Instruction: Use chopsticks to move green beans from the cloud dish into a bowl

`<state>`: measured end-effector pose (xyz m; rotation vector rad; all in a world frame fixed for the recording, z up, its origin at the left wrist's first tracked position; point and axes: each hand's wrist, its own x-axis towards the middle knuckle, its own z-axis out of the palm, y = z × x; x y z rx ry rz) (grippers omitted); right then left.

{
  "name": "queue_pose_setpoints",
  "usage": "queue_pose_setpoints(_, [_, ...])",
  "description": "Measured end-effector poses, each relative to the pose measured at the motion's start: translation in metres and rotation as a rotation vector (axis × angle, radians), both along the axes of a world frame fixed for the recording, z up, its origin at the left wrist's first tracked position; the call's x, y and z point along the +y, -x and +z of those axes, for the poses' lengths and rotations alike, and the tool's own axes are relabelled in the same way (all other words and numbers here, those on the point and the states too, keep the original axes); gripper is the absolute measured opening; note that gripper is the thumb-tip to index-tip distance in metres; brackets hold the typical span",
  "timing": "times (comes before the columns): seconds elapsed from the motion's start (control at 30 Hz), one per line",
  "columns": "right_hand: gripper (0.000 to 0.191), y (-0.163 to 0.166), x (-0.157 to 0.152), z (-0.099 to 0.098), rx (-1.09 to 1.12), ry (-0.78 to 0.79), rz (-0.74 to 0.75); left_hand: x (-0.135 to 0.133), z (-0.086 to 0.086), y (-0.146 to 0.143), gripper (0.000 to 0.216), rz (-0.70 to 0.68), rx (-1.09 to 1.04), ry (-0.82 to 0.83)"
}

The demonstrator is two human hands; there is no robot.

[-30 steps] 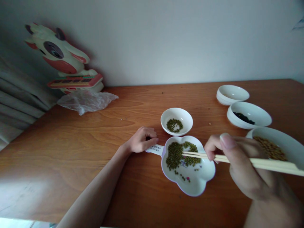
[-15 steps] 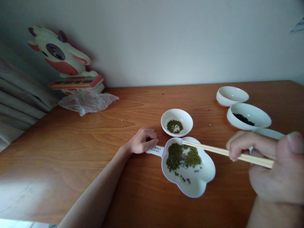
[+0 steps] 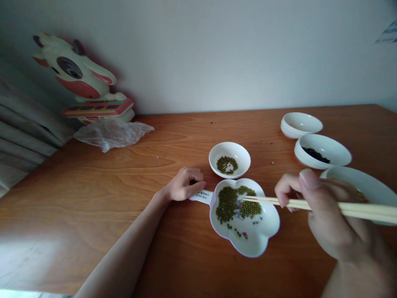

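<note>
A flower-shaped white dish [image 3: 257, 242] with a pile of green beans [image 3: 231, 203] lies on the wooden table. My left hand [image 3: 183, 185] rests curled on the table and pinches the dish's small handle [image 3: 203, 195]. My right hand [image 3: 322, 215] is closed round a pair of wooden chopsticks [image 3: 310, 204]; their tips reach into the green beans in the dish. Just behind the dish stands a small round white bowl [image 3: 229, 154] with a few green beans in it.
At the right stand three more white bowls: an empty one [image 3: 301, 124], one with dark bits [image 3: 322, 151], and one [image 3: 362, 184] partly behind my right hand. A cow-shaped toy [image 3: 82, 82] and a crumpled plastic bag [image 3: 111, 132] sit at the back left by the wall.
My right hand lifted the chopsticks up over the dish half a second ago, then brought their tips back down into the green beans. My left hand has stayed on the handle.
</note>
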<state>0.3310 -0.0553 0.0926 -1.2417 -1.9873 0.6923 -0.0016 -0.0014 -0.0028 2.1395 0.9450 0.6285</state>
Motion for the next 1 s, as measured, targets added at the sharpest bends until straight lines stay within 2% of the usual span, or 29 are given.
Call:
queue_pose_setpoints(0.23, [0.057,0.0,-0.001,0.0,0.01,-0.029,0.044,0.0,0.002,-0.001,0.048,-0.006,0.004,-0.017])
queue_pose_setpoints(0.57, [0.053,0.01,0.002,-0.001,0.032,0.012,0.106,0.0,0.001,-0.002,0.047,-0.008,-0.004,-0.004])
queue_pose_setpoints(1.0, [0.053,0.012,0.004,-0.001,-0.006,-0.012,0.115,0.0,0.001,0.0,0.045,-0.007,0.02,-0.016])
